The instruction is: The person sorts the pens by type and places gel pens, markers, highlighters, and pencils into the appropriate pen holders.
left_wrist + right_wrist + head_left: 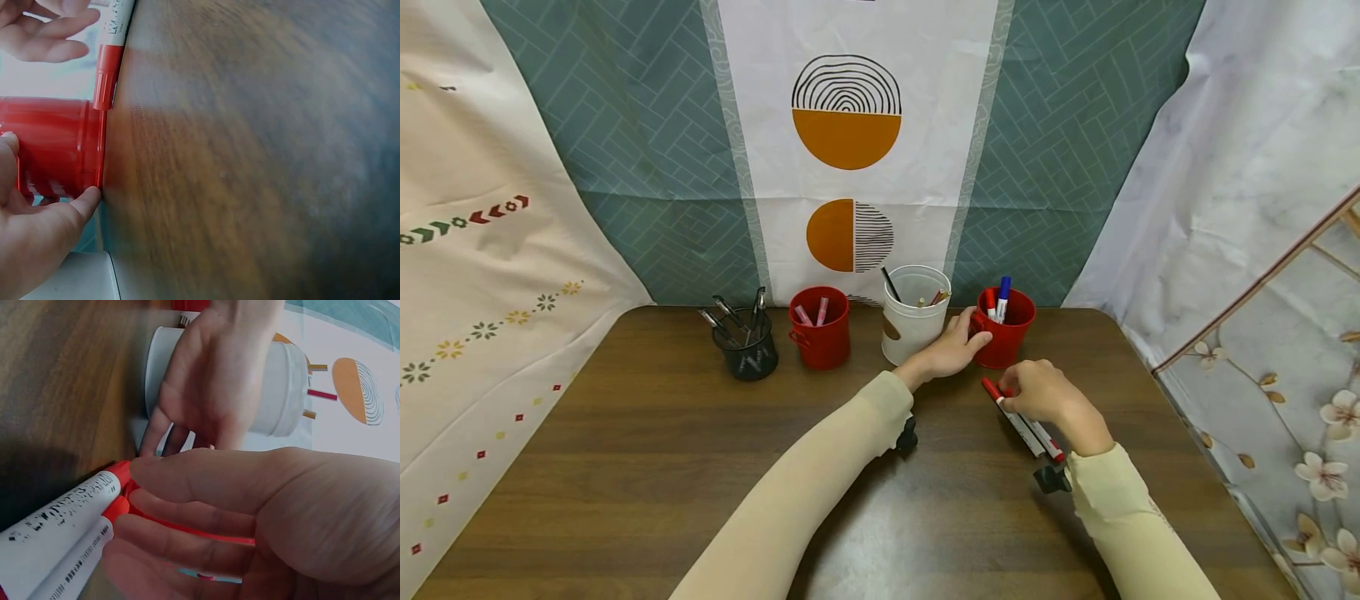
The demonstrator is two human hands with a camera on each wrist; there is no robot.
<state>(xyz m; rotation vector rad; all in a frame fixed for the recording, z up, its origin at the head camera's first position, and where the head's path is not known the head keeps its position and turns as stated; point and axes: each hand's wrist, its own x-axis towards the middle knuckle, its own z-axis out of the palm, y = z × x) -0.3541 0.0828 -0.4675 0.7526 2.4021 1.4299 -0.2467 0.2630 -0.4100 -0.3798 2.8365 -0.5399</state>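
Observation:
My left hand [949, 350] reaches between the white bucket and the right-hand red bucket [1006, 343], its extended fingers resting against the red bucket's side. In the left wrist view its thumb [87, 201] lies at that bucket's base. A red-capped marker and a blue-capped marker [1003, 305] stand inside the bucket. In front of it two whiteboard markers with red caps [1021, 432] lie side by side on the table. My right hand [1047, 393] is over their cap ends, fingers loosely bent and apart. In the right wrist view its thumb tip [147, 472] overlaps a red cap.
The white bucket [897, 337] holds several pencils. Left of it are another red bucket [826, 343] with pink sticks and a black mesh cup [752, 362] with several pens. All stand along the back of the wooden table [625, 467], before hanging patterned cloths [647, 125].

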